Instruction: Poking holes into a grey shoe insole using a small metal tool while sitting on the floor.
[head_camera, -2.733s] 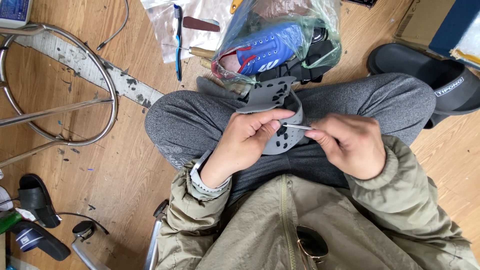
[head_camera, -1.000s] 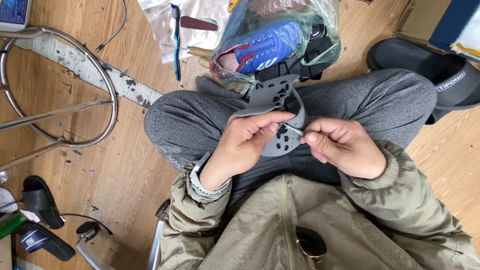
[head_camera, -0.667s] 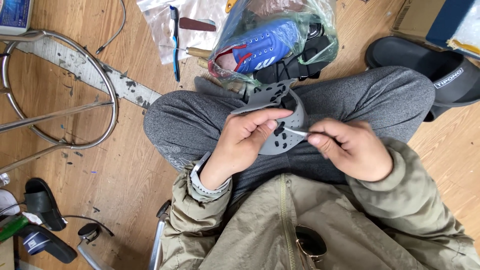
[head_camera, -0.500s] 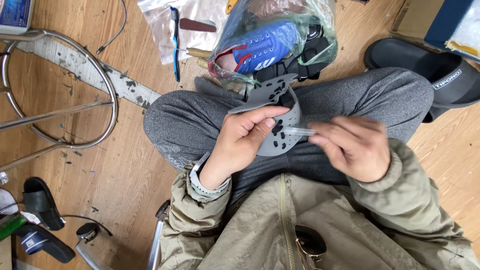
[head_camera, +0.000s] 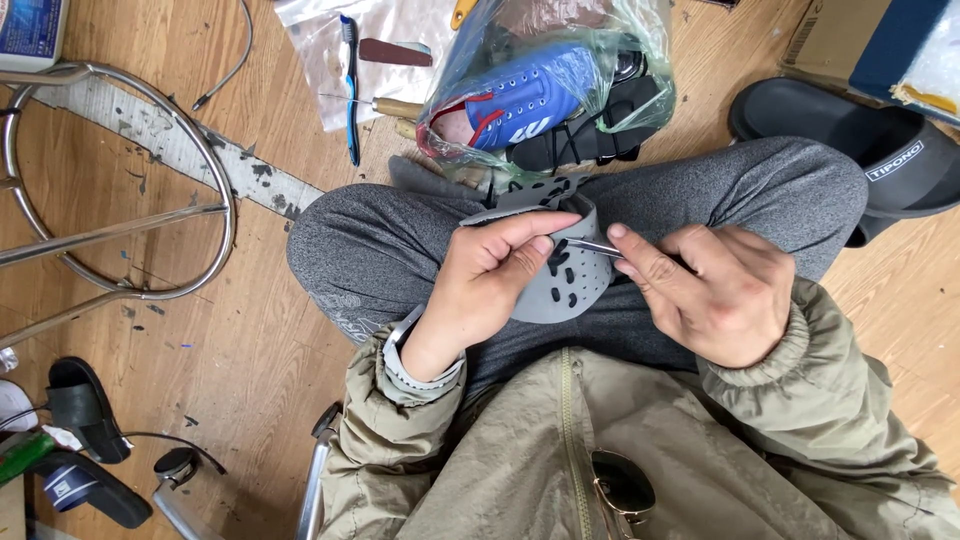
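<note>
Left hand (head_camera: 490, 285): pinches grey perforated piece (head_camera: 562, 280), covering its left part.
Right hand (head_camera: 715, 290): fingers grip thin metal tool (head_camera: 590, 246); handle hidden.

Both my hands meet over my lap, fingers pinched.

My left hand (head_camera: 490, 280) comes in from the left, wrist bent, thumb and fingers curled shut toward the middle. My right hand (head_camera: 715, 290) lies just right of it, forefinger and thumb pressed together, pointing left, sleeve cuff bunched at the wrist.
</note>
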